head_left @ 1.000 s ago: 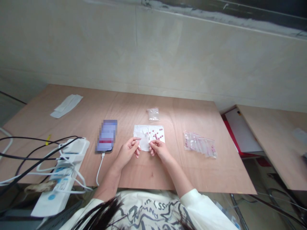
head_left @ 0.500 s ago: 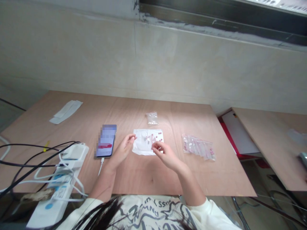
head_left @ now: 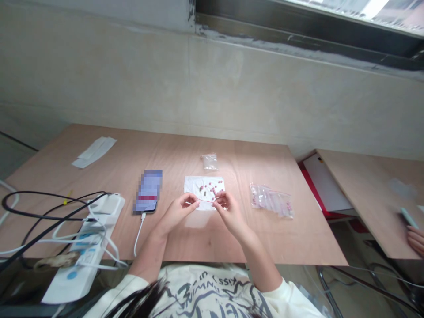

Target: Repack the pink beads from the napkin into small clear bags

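Between my two hands runs a thin pinkish-red cord [head_left: 206,201], held low over a white sheet [head_left: 191,182]. My left hand [head_left: 181,208] pinches its left end with thumb and fingers closed. At the other end, my right hand [head_left: 229,211] pinches the cord between thumb and forefinger. Several small pink-red beads [head_left: 212,189] lie scattered on the sheet, just beyond my fingertips. Two small dark metallic pieces [head_left: 204,193] lie among them. Whether a bead sits on the cord is too small to tell.
A clear zip bag [head_left: 210,162] lies behind the sheet, and several bags with pink contents [head_left: 271,201] lie right. Left are a charging phone [head_left: 148,192], a power strip [head_left: 99,229] with tangled cables and white paper strips [head_left: 95,152]. Another person's hand [head_left: 416,240] rests at the right table.
My hands have come closer together and nearer to me, and the cord now stretches between them. More beads show on the sheet. A person's hand has appeared at the right edge.
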A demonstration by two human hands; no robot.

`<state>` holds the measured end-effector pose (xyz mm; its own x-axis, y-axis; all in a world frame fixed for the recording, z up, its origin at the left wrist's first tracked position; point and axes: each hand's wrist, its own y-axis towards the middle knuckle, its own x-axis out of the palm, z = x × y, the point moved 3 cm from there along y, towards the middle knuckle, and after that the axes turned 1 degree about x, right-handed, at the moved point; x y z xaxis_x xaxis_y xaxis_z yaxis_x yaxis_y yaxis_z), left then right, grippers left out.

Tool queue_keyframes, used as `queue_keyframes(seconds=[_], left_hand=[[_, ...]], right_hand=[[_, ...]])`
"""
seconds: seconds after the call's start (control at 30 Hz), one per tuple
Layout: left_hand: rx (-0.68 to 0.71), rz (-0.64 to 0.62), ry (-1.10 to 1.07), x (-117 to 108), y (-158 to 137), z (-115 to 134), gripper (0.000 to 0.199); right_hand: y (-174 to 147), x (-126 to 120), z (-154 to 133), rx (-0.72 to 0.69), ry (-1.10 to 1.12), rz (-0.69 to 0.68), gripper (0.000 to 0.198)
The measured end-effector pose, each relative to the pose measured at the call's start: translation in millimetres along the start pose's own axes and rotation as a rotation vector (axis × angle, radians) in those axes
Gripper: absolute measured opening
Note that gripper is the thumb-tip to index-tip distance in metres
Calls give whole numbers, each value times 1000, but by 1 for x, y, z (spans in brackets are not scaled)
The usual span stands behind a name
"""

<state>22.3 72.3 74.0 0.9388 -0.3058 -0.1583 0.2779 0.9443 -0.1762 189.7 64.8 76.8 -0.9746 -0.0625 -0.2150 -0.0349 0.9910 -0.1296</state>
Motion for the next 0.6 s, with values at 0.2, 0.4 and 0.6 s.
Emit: queue_keyframes(seconds=[0.2, 0.4, 0.6], left_hand=[[39, -19, 67, -6, 5, 6, 19], [99, 48, 80, -12, 15, 7, 18], [73, 68, 30, -11, 12, 8, 18]], right_hand=[[5, 6, -5, -88, -12, 179, 17], [14, 12, 2, -17, 121, 123, 18], [16, 12, 9, 89, 204, -11, 20]])
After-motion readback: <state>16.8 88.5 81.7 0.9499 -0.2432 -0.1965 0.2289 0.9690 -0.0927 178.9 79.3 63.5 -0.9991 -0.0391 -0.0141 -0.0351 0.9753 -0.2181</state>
